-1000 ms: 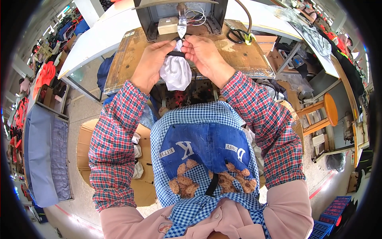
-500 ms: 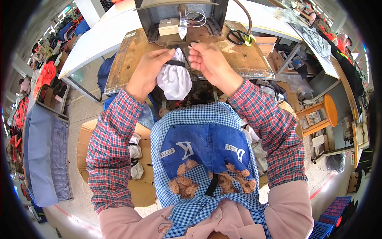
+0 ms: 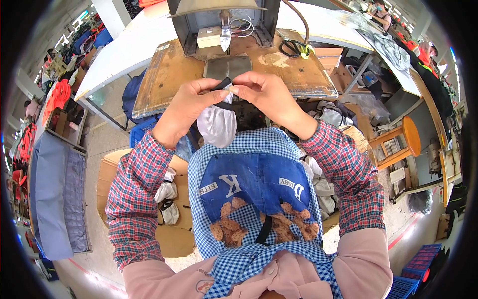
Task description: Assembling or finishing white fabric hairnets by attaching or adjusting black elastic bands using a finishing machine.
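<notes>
A white fabric pouch [image 3: 217, 128] with black trim hangs below my hands, at the near edge of a worn wooden worktop [image 3: 164, 74]. My left hand [image 3: 185, 105] is closed on the black strap [image 3: 225, 83] at the top of the pouch, thumb and fingers pinched. Close against it, my right hand [image 3: 273, 98] pinches the same strap, its fingertips touching those of the left. Part of the pouch's upper edge is hidden behind my fingers. Beyond my hands stands a metal machine housing with a pointed metal tip [image 3: 225, 41] above a grey plate [image 3: 234, 65].
Cardboard boxes with white pouches [image 3: 170, 213] and more white fabric pieces [image 3: 326, 189] flank my lap. A checked blue apron [image 3: 251, 142] covers my legs. White tables [image 3: 107, 74] adjoin the worktop, and a wooden stool [image 3: 411, 135] stands to the right. Another person [image 3: 382, 17] sits far right.
Both hands have come down toward me, bringing the pouch lower. My right hand, earlier apart from the left, now meets it at the black strap.
</notes>
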Available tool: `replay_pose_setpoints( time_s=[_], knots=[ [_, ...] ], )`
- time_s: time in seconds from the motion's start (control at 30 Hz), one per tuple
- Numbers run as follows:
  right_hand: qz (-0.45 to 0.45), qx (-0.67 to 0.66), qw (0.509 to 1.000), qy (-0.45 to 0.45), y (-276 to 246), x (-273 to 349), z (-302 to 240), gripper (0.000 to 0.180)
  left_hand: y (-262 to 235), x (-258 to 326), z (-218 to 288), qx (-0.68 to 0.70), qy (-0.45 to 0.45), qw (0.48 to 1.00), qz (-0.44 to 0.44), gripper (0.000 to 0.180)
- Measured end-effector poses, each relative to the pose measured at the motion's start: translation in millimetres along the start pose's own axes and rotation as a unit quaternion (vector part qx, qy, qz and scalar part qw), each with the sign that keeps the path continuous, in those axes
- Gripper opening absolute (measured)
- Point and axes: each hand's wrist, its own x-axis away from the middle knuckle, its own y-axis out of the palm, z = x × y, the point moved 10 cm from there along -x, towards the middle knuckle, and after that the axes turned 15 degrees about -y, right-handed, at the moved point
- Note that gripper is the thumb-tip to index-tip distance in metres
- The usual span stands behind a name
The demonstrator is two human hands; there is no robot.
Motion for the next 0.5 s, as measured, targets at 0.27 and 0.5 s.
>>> replay_pose_setpoints(
  time_s=[0.27, 0.5],
  knots=[
    [0.010, -0.116, 0.991, 0.066, 4, -10, 31, 0.018, -18, -19, 5, -0.035, -0.002, 0.999, -0.011, 0.030],
    [0.022, -0.007, 1.000, 0.002, -3, -32, 47, 0.021, -32, -45, 6, 0.030, -0.049, 0.998, -0.017, 0.033]
  ],
)
